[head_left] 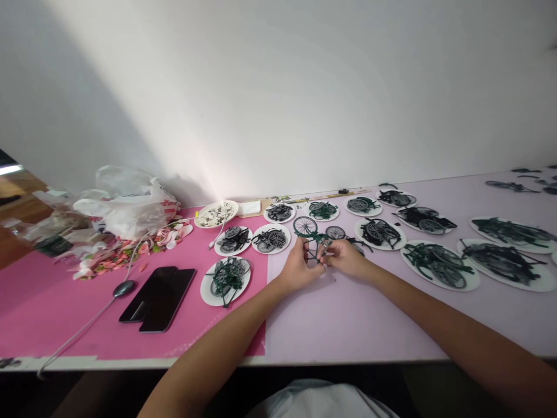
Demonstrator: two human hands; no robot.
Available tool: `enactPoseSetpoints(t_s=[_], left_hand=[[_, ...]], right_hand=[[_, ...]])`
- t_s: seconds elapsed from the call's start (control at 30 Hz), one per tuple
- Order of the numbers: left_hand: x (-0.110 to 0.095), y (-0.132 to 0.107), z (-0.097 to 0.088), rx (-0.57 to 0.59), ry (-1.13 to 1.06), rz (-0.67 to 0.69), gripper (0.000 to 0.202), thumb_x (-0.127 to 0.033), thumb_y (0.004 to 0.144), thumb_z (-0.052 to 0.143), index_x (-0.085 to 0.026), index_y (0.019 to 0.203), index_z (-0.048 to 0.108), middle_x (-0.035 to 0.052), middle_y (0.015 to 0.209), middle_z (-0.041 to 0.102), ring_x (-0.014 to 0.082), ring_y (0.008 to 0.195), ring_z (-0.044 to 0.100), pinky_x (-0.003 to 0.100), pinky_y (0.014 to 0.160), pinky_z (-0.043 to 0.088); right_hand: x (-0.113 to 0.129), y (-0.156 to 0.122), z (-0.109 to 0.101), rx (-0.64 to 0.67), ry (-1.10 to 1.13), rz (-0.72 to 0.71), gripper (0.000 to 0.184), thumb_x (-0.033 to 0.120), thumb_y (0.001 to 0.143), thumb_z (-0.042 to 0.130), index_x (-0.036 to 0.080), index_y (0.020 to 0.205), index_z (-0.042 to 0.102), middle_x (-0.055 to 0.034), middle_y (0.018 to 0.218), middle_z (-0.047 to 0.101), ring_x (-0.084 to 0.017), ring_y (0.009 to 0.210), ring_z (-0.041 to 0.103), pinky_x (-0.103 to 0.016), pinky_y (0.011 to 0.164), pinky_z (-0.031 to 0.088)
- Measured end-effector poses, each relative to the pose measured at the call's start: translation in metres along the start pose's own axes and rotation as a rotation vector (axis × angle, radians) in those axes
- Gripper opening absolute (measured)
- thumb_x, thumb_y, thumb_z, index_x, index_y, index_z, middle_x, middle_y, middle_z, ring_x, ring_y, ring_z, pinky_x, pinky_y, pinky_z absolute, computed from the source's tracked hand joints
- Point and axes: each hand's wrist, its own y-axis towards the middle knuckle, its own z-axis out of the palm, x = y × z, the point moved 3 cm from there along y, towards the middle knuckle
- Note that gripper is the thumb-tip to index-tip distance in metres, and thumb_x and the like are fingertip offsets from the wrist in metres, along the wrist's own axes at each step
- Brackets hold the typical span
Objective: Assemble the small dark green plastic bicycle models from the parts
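Note:
Between my two hands is a small dark green model bicycle (317,239), held just above the lilac part of the table. One spoked wheel (305,226) sticks up at its upper left. My left hand (300,267) pinches the frame from the left. With its fingertips closed, my right hand (343,255) grips the frame from the right. A grey wheel (335,232) and some dark parts show just behind my right hand; whether that wheel is joined to the bicycle I cannot tell. My fingers hide the middle of the frame.
White plates of bicycle parts surround my hands, including a near-left plate (248,284) and a right plate (472,283). A bowl of small pieces (235,207) stands behind. Two dark phones (169,302), a cable with a grey puck (124,288) and a plastic bag (126,206) lie left.

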Motion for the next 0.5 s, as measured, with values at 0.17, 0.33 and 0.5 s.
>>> enactPoseSetpoints(t_s=[0.17,0.33,0.5], left_hand=[[0.006,0.001,0.001,0.037,-0.008,0.011,0.048,-0.019,0.070,0.076,-0.022,0.102,0.041,-0.0051,0.088,0.041,0.0071,0.069,0.038,0.020,0.064,0.037],[0.008,0.001,0.001,0.055,-0.026,0.009,0.048,-0.021,0.071,0.075,-0.022,0.101,0.038,-0.0051,0.088,0.038,0.0066,0.068,0.036,0.020,0.060,0.033],[-0.003,0.001,-0.005,0.082,-0.139,-0.037,0.039,-0.024,0.074,0.068,-0.022,0.097,0.037,-0.0062,0.081,0.038,0.0078,0.065,0.035,0.021,0.059,0.031]], right_hand=[[0.000,-0.001,0.000,0.003,0.026,0.020,0.021,0.037,0.072,0.081,0.020,0.072,0.069,-0.0002,0.067,0.063,-0.016,0.063,0.056,-0.029,0.062,0.046],[-0.005,-0.001,0.001,0.003,0.029,0.046,0.025,0.040,0.073,0.082,0.019,0.074,0.069,-0.0004,0.067,0.063,-0.015,0.062,0.056,-0.027,0.058,0.042],[0.000,-0.004,0.000,0.000,0.062,0.079,0.038,0.055,0.078,0.080,0.019,0.083,0.068,-0.0001,0.068,0.063,-0.015,0.060,0.056,-0.027,0.055,0.042]])
